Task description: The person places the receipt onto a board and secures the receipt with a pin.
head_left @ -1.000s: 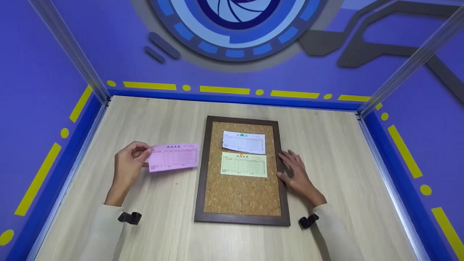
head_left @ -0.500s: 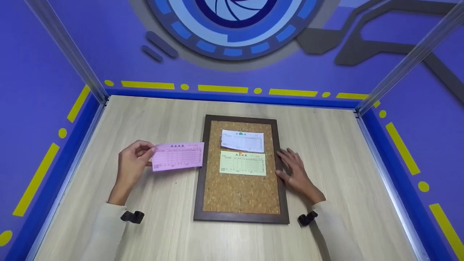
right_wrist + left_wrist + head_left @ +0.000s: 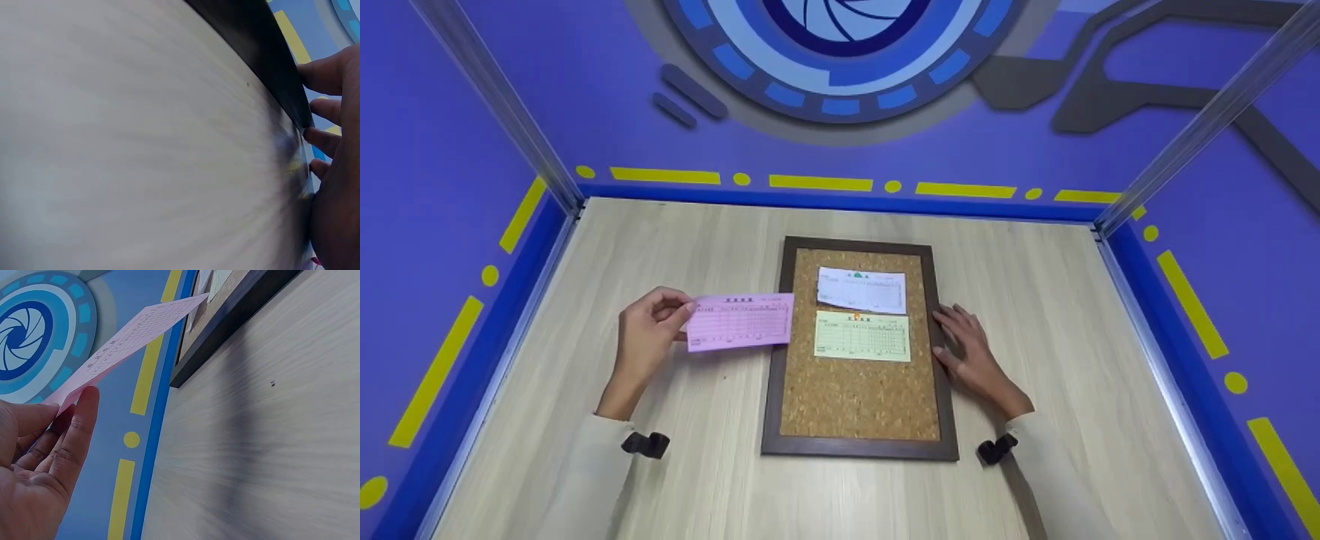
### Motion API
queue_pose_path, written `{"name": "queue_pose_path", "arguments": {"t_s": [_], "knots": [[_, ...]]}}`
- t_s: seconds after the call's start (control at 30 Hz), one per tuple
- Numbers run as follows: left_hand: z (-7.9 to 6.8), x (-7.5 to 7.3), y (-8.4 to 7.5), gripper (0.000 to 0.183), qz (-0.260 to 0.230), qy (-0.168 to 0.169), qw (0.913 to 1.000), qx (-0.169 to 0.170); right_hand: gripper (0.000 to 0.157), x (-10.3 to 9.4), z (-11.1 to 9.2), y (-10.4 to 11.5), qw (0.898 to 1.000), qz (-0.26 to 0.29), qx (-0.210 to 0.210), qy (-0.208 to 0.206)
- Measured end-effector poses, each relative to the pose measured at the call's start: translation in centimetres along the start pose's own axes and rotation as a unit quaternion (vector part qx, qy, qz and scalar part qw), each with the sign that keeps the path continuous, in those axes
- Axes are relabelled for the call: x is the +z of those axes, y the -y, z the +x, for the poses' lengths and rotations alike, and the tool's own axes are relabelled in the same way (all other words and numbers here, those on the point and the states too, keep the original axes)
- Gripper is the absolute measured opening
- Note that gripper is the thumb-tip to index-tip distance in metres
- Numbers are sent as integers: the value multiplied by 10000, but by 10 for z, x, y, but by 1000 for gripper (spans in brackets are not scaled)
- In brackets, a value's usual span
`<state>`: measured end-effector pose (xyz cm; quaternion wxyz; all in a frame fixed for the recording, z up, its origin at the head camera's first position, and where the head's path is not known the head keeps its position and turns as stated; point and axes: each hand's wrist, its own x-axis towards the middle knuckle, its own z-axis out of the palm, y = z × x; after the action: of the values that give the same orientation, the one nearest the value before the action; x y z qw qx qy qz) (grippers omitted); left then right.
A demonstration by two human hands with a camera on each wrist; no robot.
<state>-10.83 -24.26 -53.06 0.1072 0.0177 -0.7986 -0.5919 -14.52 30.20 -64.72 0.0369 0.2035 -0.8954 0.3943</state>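
Note:
My left hand [image 3: 649, 330] pinches the left edge of a pink printed slip [image 3: 740, 322] between thumb and fingers. In the left wrist view the pink slip [image 3: 124, 346] is raised above the table, its far end overlapping the dark frame's left side. A cork board [image 3: 861, 401] in a dark brown frame lies flat. On it are a white slip [image 3: 861, 292] with a green pin [image 3: 858, 275] at its top and, below, a pale green slip [image 3: 862, 337] with an orange pin [image 3: 856, 317]. My right hand [image 3: 971, 360] touches the frame's right edge with fingertips, fingers extended.
The board lies on a light wood table [image 3: 697, 465]. Blue walls [image 3: 457, 225] with yellow dashes enclose its back and sides, meeting at metal corner posts [image 3: 1207, 127]. Dark wrist cameras [image 3: 645, 445] sit on both sleeves.
My left hand has moved right with the pink slip, bringing its right end from beside the board to over the frame's left side. The right hand stays at the frame.

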Motion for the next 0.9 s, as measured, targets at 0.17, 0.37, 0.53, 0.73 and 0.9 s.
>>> {"name": "queue_pose_path", "arguments": {"t_s": [0.17,0.37,0.53,0.73,0.9], "knots": [[0,4,-3,8,-2,29,10000,-34,61,-3,0,5,9999,24,99,94],[2,8,-5,8,65,98,9999,9,60,-4,1,12,9996,-117,245,69],[2,11,-6,8,80,154,9998,13,56,-1,4,24,9992,-101,352,-175],[1,14,-8,9,-12,192,9998,3,50,6,8,50,9997,39,81,-245],[0,17,-8,8,-125,253,9996,95,49,16,16,69,9989,190,-362,-222]]}}
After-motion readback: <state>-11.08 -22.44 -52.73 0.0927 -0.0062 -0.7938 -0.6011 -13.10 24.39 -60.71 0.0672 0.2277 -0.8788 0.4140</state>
